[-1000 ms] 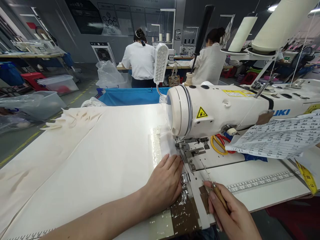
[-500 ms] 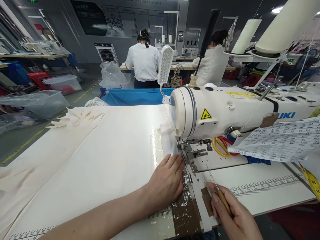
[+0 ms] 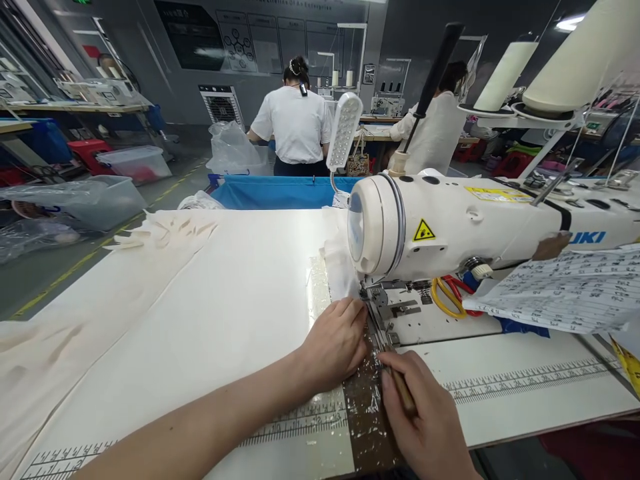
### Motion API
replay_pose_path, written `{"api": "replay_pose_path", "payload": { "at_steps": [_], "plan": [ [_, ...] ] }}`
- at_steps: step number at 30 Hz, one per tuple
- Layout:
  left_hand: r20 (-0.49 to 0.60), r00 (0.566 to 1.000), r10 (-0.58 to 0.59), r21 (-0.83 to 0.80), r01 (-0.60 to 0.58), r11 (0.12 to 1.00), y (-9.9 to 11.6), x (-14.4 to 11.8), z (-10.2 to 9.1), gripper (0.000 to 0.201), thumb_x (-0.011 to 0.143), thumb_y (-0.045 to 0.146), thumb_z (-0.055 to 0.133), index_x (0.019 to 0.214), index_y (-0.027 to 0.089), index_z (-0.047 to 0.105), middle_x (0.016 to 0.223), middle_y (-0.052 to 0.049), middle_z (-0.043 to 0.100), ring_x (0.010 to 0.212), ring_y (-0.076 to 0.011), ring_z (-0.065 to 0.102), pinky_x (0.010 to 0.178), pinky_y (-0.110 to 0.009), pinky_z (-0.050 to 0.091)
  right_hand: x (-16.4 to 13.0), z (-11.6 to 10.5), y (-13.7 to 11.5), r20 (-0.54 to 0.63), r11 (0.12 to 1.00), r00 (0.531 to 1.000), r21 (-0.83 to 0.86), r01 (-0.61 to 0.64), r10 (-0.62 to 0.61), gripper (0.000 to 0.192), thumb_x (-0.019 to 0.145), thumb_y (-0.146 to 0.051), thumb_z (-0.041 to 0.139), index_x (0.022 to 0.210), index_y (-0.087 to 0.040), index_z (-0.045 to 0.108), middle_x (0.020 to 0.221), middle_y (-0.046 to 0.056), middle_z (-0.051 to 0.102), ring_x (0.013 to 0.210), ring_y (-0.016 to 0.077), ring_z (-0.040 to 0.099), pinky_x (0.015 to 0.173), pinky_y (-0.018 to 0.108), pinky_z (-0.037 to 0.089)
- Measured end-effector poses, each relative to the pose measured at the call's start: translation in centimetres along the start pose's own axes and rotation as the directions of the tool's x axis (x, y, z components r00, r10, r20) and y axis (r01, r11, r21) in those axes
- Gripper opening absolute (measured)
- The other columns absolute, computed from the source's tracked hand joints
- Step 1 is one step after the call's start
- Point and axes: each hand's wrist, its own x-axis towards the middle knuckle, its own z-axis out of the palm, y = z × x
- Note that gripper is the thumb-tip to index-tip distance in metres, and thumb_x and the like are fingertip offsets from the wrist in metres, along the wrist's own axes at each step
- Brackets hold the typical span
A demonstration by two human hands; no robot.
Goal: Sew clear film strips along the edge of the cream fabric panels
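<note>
Head view: left hand [image 3: 334, 345] flat on cream fabric [image 3: 200, 300], right hand [image 3: 425, 427] gripping awl [image 3: 397, 387]

A dark grey wall [image 3: 150, 73] closes the far side of the workshop, carrying printed diagram panels [image 3: 240, 43]. Two people in white tops [image 3: 296, 123] stand with their backs turned at a wooden bench [image 3: 373, 133]. A grey floor [image 3: 55, 267] with a yellow line runs on the left, beside clear plastic bins [image 3: 135, 163] and shelving [image 3: 75, 107] holding what may be boxes.

Right hand [image 3: 425, 420] now nearer presser foot [image 3: 376, 299]
</note>
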Motion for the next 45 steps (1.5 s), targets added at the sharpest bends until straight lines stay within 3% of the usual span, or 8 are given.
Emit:
{"api": "replay_pose_path", "payload": {
  "at_steps": [13, 24, 29, 32, 36, 38, 41, 45],
  "plan": [
    [-0.036, 0.999, 0.040, 0.005, -0.040, 0.999, -0.2, 0.0, -0.1, 0.038, 0.092, 0.016, 0.039, 0.124, 0.001, 0.053, 0.120, -0.018, 0.059, 0.109, -0.0279, 0.055, 0.098, -0.043, 0.049, 1.3, 1.4, 0.0, -0.027, 0.906, 0.976, -0.380, 0.188, -0.214, 0.025, 0.098, -0.020, 0.038, 0.118, -0.018, 0.054, 0.087, 0.006, 0.065, 0.062, 0.0193, 0.067, 0.044, 0.026, 0.047],
    [-0.011, 1.000, -0.004, -0.006, 0.004, 1.000, -1.2, 0.3, 0.0, 0.039, 0.088, 0.017, 0.044, 0.124, 0.007, 0.054, 0.123, -0.016, 0.057, 0.111, -0.0282, 0.052, 0.096, -0.044, 0.048, 1.4, 2.3, -0.1, 0.063, 0.783, 0.981, -0.593, 0.185, -0.184, 0.039, 0.091, -0.007, 0.034, 0.123, -0.006, 0.058, 0.098, 0.013, 0.071, 0.057, 0.0189, 0.067, 0.044, 0.028, 0.051],
    [0.000, 1.000, -0.024, 0.017, 0.024, 1.000, -1.7, 0.4, -0.2, 0.039, 0.091, 0.021, 0.044, 0.125, 0.007, 0.055, 0.125, -0.014, 0.059, 0.116, -0.0266, 0.051, 0.102, -0.044, 0.043, 1.3, 1.5, -0.4, 0.022, 0.890, 0.991, -0.438, 0.127, -0.131, 0.034, 0.096, -0.018, 0.042, 0.124, -0.010, 0.060, 0.097, 0.013, 0.069, 0.065, 0.0204, 0.068, 0.045, 0.028, 0.048],
    [-0.004, 0.997, -0.079, 0.022, 0.079, 0.997, -1.9, 0.3, -0.2, 0.038, 0.093, 0.022, 0.041, 0.126, 0.008, 0.055, 0.125, -0.012, 0.060, 0.116, -0.0241, 0.052, 0.104, -0.043, 0.040, -0.9, -0.5, -0.5, -0.014, 0.996, 0.997, -0.054, 0.071, -0.072, 0.027, 0.097, -0.018, 0.047, 0.118, -0.019, 0.064, 0.090, 0.006, 0.066, 0.071, 0.0160, 0.065, 0.056, 0.025, 0.050],
    [-0.025, 0.992, -0.122, 0.034, 0.123, 0.992, -2.5, 0.5, 0.1, 0.041, 0.095, 0.023, 0.038, 0.129, 0.007, 0.053, 0.126, -0.012, 0.059, 0.116, -0.0241, 0.051, 0.102, -0.042, 0.040, -6.8, -4.0, 0.2, -0.139, 0.947, 0.968, 0.275, -0.164, 0.208, 0.037, 0.097, -0.017, 0.048, 0.132, -0.028, 0.053, 0.090, 0.002, 0.068, 0.070, 0.0113, 0.064, 0.060, 0.017, 0.053],
    [-0.027, 0.992, -0.126, 0.045, 0.127, 0.991, -2.7, 0.5, 0.2, 0.042, 0.095, 0.025, 0.037, 0.129, 0.007, 0.054, 0.128, -0.013, 0.059, 0.116, -0.0249, 0.050, 0.102, -0.042, 0.039, -10.2, -5.2, 1.0, -0.076, 0.919, 0.936, 0.233, -0.318, 0.343, 0.034, 0.095, -0.022, 0.052, 0.129, -0.026, 0.056, 0.089, 0.002, 0.068, 0.075, 0.0117, 0.067, 0.066, 0.015, 0.055],
    [-0.029, 0.991, -0.133, 0.047, 0.134, 0.990, -2.7, 0.5, 0.4, 0.041, 0.095, 0.026, 0.036, 0.127, 0.008, 0.056, 0.129, -0.013, 0.058, 0.117, -0.0255, 0.050, 0.103, -0.043, 0.039, -14.2, -5.1, 2.7, 0.098, 0.937, 0.942, 0.109, -0.332, 0.322, 0.007, 0.090, -0.026, 0.058, 0.091, -0.024, 0.064, 0.082, 0.001, 0.068, 0.069, 0.0124, 0.067, 0.061, 0.013, 0.053],
    [-0.050, 0.991, -0.120, 0.049, 0.122, 0.991, -2.4, 0.4, 0.5, 0.040, 0.095, 0.024, 0.037, 0.125, 0.007, 0.056, 0.127, -0.014, 0.058, 0.115, -0.0258, 0.050, 0.100, -0.041, 0.042, -16.2, -1.8, 4.7, 0.347, 0.943, 0.896, 0.082, -0.323, 0.277, 0.023, 0.094, -0.021, 0.042, 0.098, -0.023, 0.064, 0.086, 0.004, 0.068, 0.076, 0.0152, 0.069, 0.062, 0.018, 0.055]
  ]
}}
